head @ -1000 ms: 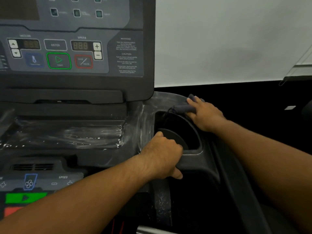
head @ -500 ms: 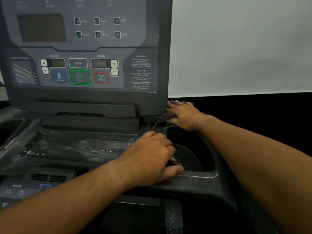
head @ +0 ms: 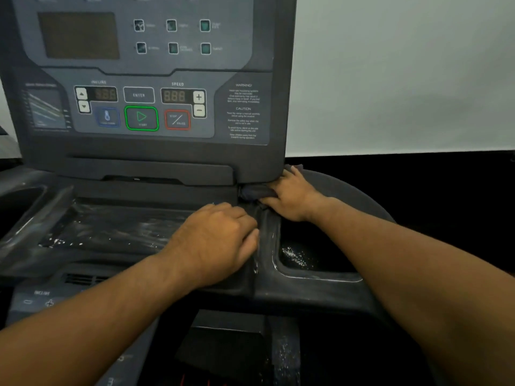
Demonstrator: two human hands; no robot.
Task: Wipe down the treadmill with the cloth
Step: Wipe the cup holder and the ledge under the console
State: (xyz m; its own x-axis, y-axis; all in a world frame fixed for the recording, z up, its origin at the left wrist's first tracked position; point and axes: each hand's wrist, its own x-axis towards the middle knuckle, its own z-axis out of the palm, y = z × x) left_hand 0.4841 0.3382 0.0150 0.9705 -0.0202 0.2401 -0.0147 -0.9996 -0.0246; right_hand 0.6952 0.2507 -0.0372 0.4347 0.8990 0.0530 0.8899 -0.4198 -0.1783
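At the lower right corner of the upright control panel of the dark grey treadmill (head: 156, 160), the right hand (head: 292, 196) lies palm down over a bunched dark blue-grey cloth (head: 257, 192). Its grip is closed on the cloth: the thumb runs along the cloth's lower edge and the fingers bend over its top, pressing it into the seam where the panel meets the shelf below. The right forearm reaches in from the lower right, crossing above the black moulded cup-holder recess (head: 315, 254), whose floor carries white specks of moisture.

Just beside and below it, the left hand (head: 217, 240) sits knuckles up on the raised ridge between the recess and the flat dark tray (head: 117, 227), which shows wet streaks. Its fingers are curled downward with the tips hidden, so I cannot tell whether this grip clasps the ridge or only rests there. The left forearm comes in from the lower left.

On the panel, a green-outlined start button (head: 141, 118) sits beside a red-outlined stop button (head: 177, 119).
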